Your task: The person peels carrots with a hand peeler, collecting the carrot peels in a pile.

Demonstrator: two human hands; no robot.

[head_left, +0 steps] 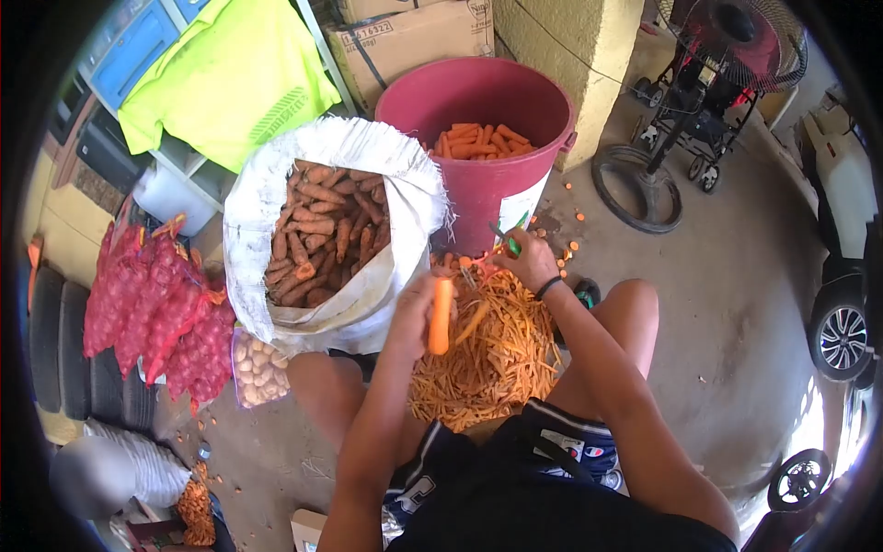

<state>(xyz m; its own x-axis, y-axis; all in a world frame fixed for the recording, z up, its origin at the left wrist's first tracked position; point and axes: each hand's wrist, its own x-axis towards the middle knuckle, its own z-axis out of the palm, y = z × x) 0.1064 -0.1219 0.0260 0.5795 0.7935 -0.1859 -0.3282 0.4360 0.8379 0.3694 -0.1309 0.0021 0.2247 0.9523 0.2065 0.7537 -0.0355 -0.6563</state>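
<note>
My left hand (414,308) is wrapped around a bright orange peeled carrot (441,317), held upright over the heap of carrot peelings (492,354) between my legs. To its right, my right hand (532,262) is closed on a green-handled peeler (512,246), its tip pointing up and left, apart from the carrot. A white woven sack (248,239) with its rim rolled down stands at the left, full of unpeeled carrots (322,230). Behind the peelings stands a large dark red tub (478,202) with peeled carrots (480,142) inside.
Red net bags of onions (156,313) and a bag of potato-like produce (258,368) lie left, near stacked tires (74,350). Another person (138,469) is at lower left. A fan (736,37) on a round base stands at right. Cut carrot ends (572,247) dot the floor.
</note>
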